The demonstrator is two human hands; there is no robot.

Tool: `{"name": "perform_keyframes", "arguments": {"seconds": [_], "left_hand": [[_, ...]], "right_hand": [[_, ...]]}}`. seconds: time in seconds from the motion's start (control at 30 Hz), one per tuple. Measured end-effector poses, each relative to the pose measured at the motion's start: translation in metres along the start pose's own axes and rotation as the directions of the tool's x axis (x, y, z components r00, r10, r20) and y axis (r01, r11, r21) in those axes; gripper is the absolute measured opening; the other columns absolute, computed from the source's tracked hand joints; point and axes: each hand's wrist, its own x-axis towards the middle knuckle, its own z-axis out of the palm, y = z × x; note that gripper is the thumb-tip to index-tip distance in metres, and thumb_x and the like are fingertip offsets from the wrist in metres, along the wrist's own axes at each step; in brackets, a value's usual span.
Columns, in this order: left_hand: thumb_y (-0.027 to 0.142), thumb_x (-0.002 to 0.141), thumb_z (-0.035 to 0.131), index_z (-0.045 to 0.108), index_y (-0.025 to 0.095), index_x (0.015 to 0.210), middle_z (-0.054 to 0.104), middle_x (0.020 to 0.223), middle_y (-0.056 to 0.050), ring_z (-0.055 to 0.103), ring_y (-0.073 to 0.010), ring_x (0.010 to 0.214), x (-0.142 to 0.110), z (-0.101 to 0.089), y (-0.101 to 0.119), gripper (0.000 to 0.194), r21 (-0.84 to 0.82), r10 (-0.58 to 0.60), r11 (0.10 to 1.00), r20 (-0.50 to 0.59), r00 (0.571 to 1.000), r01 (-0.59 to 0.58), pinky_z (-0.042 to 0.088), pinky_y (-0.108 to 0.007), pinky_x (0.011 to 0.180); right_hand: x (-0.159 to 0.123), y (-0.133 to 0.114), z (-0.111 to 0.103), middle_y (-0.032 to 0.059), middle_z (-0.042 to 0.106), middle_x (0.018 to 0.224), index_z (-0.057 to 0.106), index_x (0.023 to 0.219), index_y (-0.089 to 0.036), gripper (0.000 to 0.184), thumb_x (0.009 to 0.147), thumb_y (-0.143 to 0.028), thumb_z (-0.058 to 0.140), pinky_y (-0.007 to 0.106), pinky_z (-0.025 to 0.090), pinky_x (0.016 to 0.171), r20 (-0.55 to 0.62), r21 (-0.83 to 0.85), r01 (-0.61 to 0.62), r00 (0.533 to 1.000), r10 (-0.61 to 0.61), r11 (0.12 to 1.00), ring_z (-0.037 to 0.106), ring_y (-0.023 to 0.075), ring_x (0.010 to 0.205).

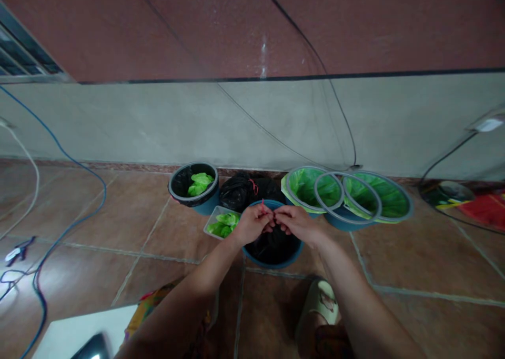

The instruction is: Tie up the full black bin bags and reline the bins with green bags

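Observation:
Both hands meet over a blue bin (273,266) that has a black trash bag (272,246) inside it. My left hand (253,225) is closed in a pinch, and a bit of red drawstring (263,203) sticks up above its fingers. My right hand (296,223) pinches at the same spot, its fingertips nearly touching the left ones. The grip itself is small and partly covered by the fingers. Left of this bin lies a clear tray (210,229) with rolled green bags (224,223). Behind it rests a tied black trash bag (235,191) with a red tie.
A blue bin (212,205) with black lining and a green bag stands at left. Two green-lined bins (303,188) (389,196) are at right, a loose grey ring (379,211) across them. Cables (103,196) run over the floor at left; a slippered foot (325,298) is below.

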Motion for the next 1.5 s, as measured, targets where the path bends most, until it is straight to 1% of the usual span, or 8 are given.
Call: {"name": "perform_keyframes", "arguments": {"seconds": [0.13,0.23,0.43,0.6,0.8,1.0,1.2,1.5], "left_hand": [[0.027,0.068,0.071,0.063,0.011,0.076,0.066,0.068,-0.002,0.062,-0.0105,0.058,-0.001,0.001,-0.001,0.019,-0.172,-0.139,0.978,-0.087,0.987,0.122,0.05,-0.024,0.061],[0.02,0.06,0.073,0.068,0.01,0.072,0.065,0.061,-0.001,0.059,-0.0109,0.056,-0.002,0.001,-0.001,0.017,-0.228,-0.157,0.965,-0.113,0.981,0.128,0.048,-0.025,0.06],[0.01,0.061,0.065,0.069,0.013,0.064,0.062,0.058,0.001,0.052,-0.008,0.055,0.0,-0.002,-0.001,0.006,0.021,0.024,1.0,-0.102,0.995,-0.022,0.04,-0.021,0.056],[0.007,0.069,0.057,0.068,0.014,0.07,0.066,0.069,-0.001,0.058,-0.0104,0.066,-0.002,-0.004,0.005,0.013,0.276,0.203,0.941,0.001,0.979,-0.195,0.044,-0.022,0.065],[0.001,0.069,0.052,0.064,0.016,0.076,0.064,0.075,-0.001,0.059,-0.0117,0.072,-0.008,-0.002,0.008,0.021,0.467,0.439,0.791,0.015,0.898,-0.395,0.046,-0.022,0.07],[0.007,0.079,0.051,0.064,0.018,0.085,0.063,0.081,-0.003,0.06,-0.0133,0.078,-0.013,0.005,0.009,0.018,0.59,0.574,0.687,-0.083,0.815,-0.424,0.048,-0.025,0.075],[0.015,0.084,0.054,0.066,0.019,0.088,0.067,0.089,-0.005,0.062,-0.0153,0.087,-0.013,0.003,0.008,0.013,0.603,0.494,0.737,-0.172,0.852,-0.305,0.048,-0.026,0.082],[0.019,0.084,0.056,0.07,0.018,0.079,0.069,0.074,-0.002,0.063,-0.0125,0.068,-0.01,0.0,0.008,0.014,0.515,0.343,0.828,-0.154,0.926,-0.221,0.048,-0.021,0.067]], "right_hand": [[0.0,0.0,-0.002,-0.0024,0.055,0.056,0.064,0.072,-0.016,0.017,0.079,-0.026,0.052,0.017,0.035,0.04,-0.02,-0.06,-0.054,0.998,0.053,0.997,0.047,0.0069,0.045],[-0.001,-0.002,-0.004,-0.002,0.057,0.057,0.063,0.07,-0.016,0.013,0.075,-0.026,0.056,0.017,0.034,0.041,-0.018,-0.074,-0.077,0.997,0.075,0.994,0.048,0.0069,0.045],[-0.001,0.002,-0.007,-0.0012,0.059,0.057,0.064,0.067,-0.016,0.012,0.072,-0.024,0.057,0.019,0.034,0.044,0.028,-0.146,-0.004,1.0,0.008,0.989,0.05,0.008,0.047],[0.006,0.008,-0.006,0.0009,0.064,0.068,0.067,0.077,-0.016,0.018,0.074,-0.025,0.051,0.022,0.04,0.052,-0.055,-0.154,0.109,0.991,-0.119,0.982,0.055,0.0109,0.054],[0.007,0.006,0.007,-0.0013,0.058,0.061,0.06,0.075,-0.018,0.018,0.078,-0.021,0.042,0.022,0.041,0.054,0.028,-0.087,0.18,0.984,-0.178,0.98,0.054,0.0113,0.054],[0.007,0.004,0.009,-0.0022,0.057,0.062,0.06,0.079,-0.018,0.021,0.083,-0.023,0.04,0.022,0.04,0.052,0.029,-0.092,0.194,0.981,-0.192,0.977,0.053,0.0097,0.05],[0.005,0.001,0.007,-0.003,0.055,0.056,0.062,0.078,-0.017,0.026,0.087,-0.032,0.043,0.02,0.036,0.047,0.006,-0.122,0.168,0.986,-0.169,0.978,0.053,0.009,0.048],[0.0,-0.006,0.005,-0.0012,0.061,0.053,0.064,0.07,-0.018,0.022,0.081,-0.025,0.046,0.02,0.037,0.048,-0.118,-0.167,0.107,0.985,-0.127,0.98,0.056,0.01,0.047]]}}
